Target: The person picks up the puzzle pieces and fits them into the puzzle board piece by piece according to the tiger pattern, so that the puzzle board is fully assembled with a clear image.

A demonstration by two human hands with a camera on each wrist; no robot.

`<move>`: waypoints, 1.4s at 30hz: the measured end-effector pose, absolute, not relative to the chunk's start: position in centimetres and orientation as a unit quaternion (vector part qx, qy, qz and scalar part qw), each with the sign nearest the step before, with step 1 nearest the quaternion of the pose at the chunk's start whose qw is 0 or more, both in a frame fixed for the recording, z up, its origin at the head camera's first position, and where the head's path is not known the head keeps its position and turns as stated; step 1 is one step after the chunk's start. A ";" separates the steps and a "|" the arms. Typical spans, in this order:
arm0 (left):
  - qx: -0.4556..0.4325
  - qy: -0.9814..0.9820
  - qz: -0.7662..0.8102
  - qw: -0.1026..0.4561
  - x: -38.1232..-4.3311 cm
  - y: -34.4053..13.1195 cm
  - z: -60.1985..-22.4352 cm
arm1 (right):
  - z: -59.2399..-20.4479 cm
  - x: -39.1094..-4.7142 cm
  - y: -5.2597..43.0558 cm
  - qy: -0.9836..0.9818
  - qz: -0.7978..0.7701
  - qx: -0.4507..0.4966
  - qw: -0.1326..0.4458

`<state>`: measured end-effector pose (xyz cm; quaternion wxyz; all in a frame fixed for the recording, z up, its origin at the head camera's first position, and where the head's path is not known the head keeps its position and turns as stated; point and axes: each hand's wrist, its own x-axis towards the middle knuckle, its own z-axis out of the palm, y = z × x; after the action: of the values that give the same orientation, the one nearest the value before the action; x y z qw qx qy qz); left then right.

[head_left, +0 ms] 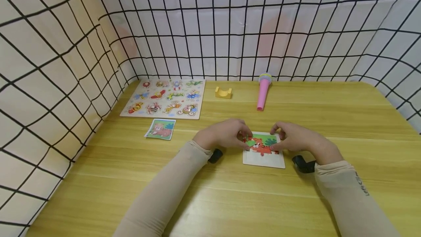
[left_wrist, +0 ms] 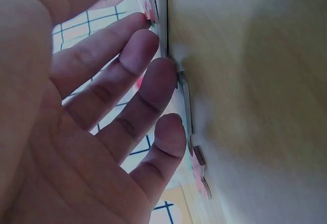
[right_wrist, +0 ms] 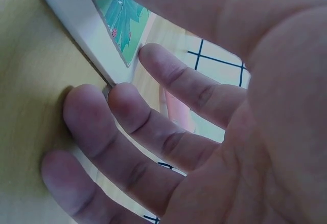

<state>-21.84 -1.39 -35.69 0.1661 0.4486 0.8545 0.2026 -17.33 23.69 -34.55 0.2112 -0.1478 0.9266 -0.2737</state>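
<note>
A small jigsaw puzzle board [head_left: 264, 160] with a white border lies between the hands in the head view. Its upper part shows an orange tiger and green leaves; its lower part is bare. At the left side, my left hand [head_left: 229, 133] pinches a green puzzle piece [head_left: 251, 143], tilted over the picture. In the left wrist view, the other fingers [left_wrist: 161, 83] lie beside the pieces' edges. My right hand [head_left: 296, 139] holds the board's right side, its thumb on the picture and fingertips [right_wrist: 127, 104] at the corner and on the table.
Left of the hands lies a tiger picture card [head_left: 160, 129]. Behind it is a wooden insect puzzle board [head_left: 164, 99]. A yellow notched block [head_left: 223, 93] and a pink toy microphone [head_left: 262, 92] lie at the back, before a black wire grid [head_left: 213, 34].
</note>
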 end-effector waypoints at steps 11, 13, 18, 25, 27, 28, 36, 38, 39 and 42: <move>0.495 0.816 0.239 0.177 -21.2 -0.9 -35.9 | -34.4 -17.2 23.7 0.925 -0.277 -0.155 0.210; 0.520 0.807 0.226 0.167 -21.0 -0.6 -35.9 | -34.4 -17.2 23.8 0.924 -0.279 -0.158 0.210; 0.551 0.796 0.202 0.148 -20.4 0.0 -36.1 | -34.4 -17.2 23.8 0.923 -0.281 -0.161 0.209; 0.546 0.800 0.188 0.163 -20.1 0.4 -36.3 | -34.4 -17.2 23.8 0.921 -0.284 -0.162 0.211; 0.544 0.801 0.185 0.167 -20.1 0.4 -36.3 | -34.4 -17.2 23.9 0.921 -0.285 -0.162 0.211; 0.543 0.802 0.184 0.168 -20.1 0.4 -36.3 | -34.5 -17.2 23.8 0.921 -0.285 -0.161 0.211; 0.551 0.787 0.219 0.171 -20.1 0.7 -36.2 | -34.4 -17.3 23.9 0.920 -0.287 -0.159 0.214; 0.555 0.782 0.225 0.173 -20.0 1.0 -36.2 | -34.4 -17.3 23.8 0.920 -0.289 -0.157 0.215; 0.556 0.782 0.223 0.174 -19.9 1.1 -36.2 | -34.5 -17.3 23.8 0.919 -0.290 -0.156 0.216; 0.557 0.787 0.204 0.169 -19.7 1.4 -36.1 | -34.5 -17.3 23.8 0.920 -0.290 -0.154 0.216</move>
<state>-19.72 1.35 -36.13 0.1695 0.5575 0.7868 0.2036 -17.34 23.81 -34.52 0.2159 -0.1538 0.9197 -0.2898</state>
